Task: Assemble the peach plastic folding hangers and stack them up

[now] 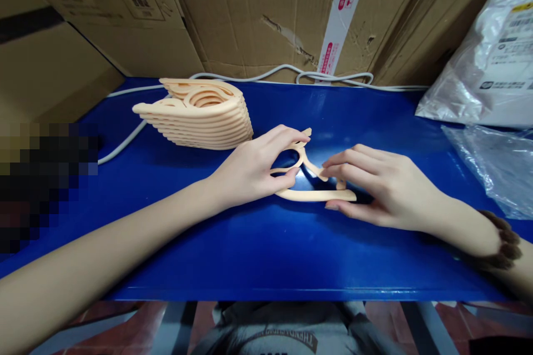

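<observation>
A curved beige plastic frame (318, 195) with a rounded loop and thin arms is at the middle of the table, its pointed ends toward the right. My left hand (260, 166) grips its left side, thumb on the near part and fingers on the far arm. My right hand (381, 183) is around the right end, fingertips at the inner arm and thumb against the near bar. Part of the frame is hidden behind my fingers. Behind my left hand lies a neat stack of similar beige plastic frames (208, 125).
The blue table (266, 255) backs onto cardboard boxes (250, 22). A white cable (275, 69) runs along its rear edge and down the left. At right lie a silvery plastic parcel (487, 61) and a clear plastic bag (499, 166). A blurred-out dark patch covers the left edge.
</observation>
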Available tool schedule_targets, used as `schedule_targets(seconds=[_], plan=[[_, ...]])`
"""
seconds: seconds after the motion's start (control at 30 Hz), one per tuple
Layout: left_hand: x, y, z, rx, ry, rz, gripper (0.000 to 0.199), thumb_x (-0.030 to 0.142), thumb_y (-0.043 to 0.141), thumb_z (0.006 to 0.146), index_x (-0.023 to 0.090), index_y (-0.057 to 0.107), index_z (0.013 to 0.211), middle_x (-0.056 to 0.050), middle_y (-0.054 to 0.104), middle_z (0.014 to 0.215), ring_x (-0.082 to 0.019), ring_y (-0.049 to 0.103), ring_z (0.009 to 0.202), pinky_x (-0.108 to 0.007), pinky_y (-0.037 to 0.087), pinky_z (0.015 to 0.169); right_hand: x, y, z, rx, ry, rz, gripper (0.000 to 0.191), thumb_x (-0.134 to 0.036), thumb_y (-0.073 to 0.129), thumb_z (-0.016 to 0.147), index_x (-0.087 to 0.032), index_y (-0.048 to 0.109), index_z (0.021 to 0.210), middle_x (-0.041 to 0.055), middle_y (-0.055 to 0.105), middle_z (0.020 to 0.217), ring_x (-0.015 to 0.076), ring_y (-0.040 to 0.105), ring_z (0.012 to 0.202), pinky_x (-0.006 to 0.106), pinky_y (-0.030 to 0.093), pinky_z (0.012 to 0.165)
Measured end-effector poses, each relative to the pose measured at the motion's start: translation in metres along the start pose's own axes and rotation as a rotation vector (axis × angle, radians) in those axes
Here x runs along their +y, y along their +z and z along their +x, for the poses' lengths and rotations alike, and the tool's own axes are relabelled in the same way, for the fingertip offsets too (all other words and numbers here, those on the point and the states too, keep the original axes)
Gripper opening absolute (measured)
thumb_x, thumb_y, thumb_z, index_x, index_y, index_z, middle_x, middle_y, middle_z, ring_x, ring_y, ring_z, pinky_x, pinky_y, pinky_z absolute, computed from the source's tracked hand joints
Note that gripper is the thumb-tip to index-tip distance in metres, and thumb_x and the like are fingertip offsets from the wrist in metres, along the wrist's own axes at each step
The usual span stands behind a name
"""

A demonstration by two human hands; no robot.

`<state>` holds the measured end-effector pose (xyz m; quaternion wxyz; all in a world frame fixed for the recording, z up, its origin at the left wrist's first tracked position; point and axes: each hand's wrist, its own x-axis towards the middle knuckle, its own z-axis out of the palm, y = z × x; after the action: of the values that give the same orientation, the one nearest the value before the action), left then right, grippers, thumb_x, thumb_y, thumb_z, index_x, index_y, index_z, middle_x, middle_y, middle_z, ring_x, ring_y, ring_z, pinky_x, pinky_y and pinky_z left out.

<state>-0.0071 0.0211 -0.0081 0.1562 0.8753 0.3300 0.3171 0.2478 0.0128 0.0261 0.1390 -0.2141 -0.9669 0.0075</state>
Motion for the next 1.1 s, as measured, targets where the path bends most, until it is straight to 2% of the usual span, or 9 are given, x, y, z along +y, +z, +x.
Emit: schedule_targets(seconds=[0.23, 0.53, 0.63, 0.77, 0.93, 1.1], plan=[[0.0, 0.002, -0.001, -0.013, -0.036, -0.006, 0.041, 0.018, 0.057, 0.088, 0.021, 0.049, 0.129, -0.007, 0.056, 0.134, -0.02, 0.058, 0.12, -0.03, 0.052, 0.097, -0.007, 0.007, 0.0, -0.048, -0.068, 0.151, 0.025, -0.03, 0.055, 0.096, -0.014, 0.061, 0.113, 0.0112, 0.068, 0.112, 0.0219, 0.061, 0.097, 0.036, 0.049, 0.082], [0.0, 0.003, 0.0, -0.067, -0.019, 0.011, 0.044, 0.018, 0.059, 0.088, 0.02, 0.048, 0.131, -0.007, 0.054, 0.135, -0.019, 0.055, 0.123, -0.028, 0.051, 0.096, -0.009, 0.013, -0.001, -0.063, -0.113, 0.116, 0.023, -0.022, 0.049, 0.097, -0.013, 0.061, 0.115, 0.0104, 0.069, 0.107, 0.0209, 0.06, 0.096, 0.035, 0.05, 0.08], [0.0, 0.003, 0.0, -0.063, -0.016, 0.022, 0.045, 0.021, 0.06, 0.09, 0.02, 0.046, 0.133, -0.007, 0.058, 0.132, -0.019, 0.055, 0.122, -0.029, 0.05, 0.097, -0.01, 0.013, 0.0, -0.064, -0.115, 0.109, 0.025, -0.02, 0.047, 0.097, -0.015, 0.06, 0.118, 0.0099, 0.069, 0.105, 0.0206, 0.06, 0.097, 0.035, 0.05, 0.081], [0.0, 0.004, -0.001, -0.067, -0.058, -0.001, 0.056, 0.027, 0.064, 0.088, 0.021, 0.04, 0.138, -0.006, 0.058, 0.134, -0.019, 0.057, 0.122, -0.029, 0.051, 0.096, -0.01, 0.013, 0.001, -0.048, -0.123, 0.088, 0.03, -0.018, 0.047, 0.097, -0.015, 0.058, 0.124, 0.0094, 0.069, 0.105, 0.0202, 0.061, 0.095, 0.034, 0.05, 0.079], [-0.002, 0.004, -0.003, -0.084, -0.094, -0.004, 0.061, 0.032, 0.065, 0.088, 0.025, 0.037, 0.141, -0.006, 0.059, 0.134, -0.02, 0.058, 0.121, -0.03, 0.054, 0.092, -0.008, 0.013, 0.001, -0.04, -0.129, 0.041, 0.03, -0.017, 0.044, 0.097, -0.014, 0.059, 0.123, 0.0107, 0.069, 0.105, 0.0213, 0.059, 0.096, 0.036, 0.048, 0.078], [-0.002, 0.004, -0.003, -0.098, -0.051, 0.011, 0.059, 0.039, 0.063, 0.091, 0.023, 0.037, 0.142, -0.007, 0.058, 0.136, -0.019, 0.055, 0.124, -0.03, 0.053, 0.094, -0.006, 0.012, 0.001, -0.041, -0.145, 0.001, 0.029, -0.016, 0.042, 0.098, -0.013, 0.059, 0.121, 0.0107, 0.068, 0.109, 0.0228, 0.057, 0.098, 0.037, 0.045, 0.078]])
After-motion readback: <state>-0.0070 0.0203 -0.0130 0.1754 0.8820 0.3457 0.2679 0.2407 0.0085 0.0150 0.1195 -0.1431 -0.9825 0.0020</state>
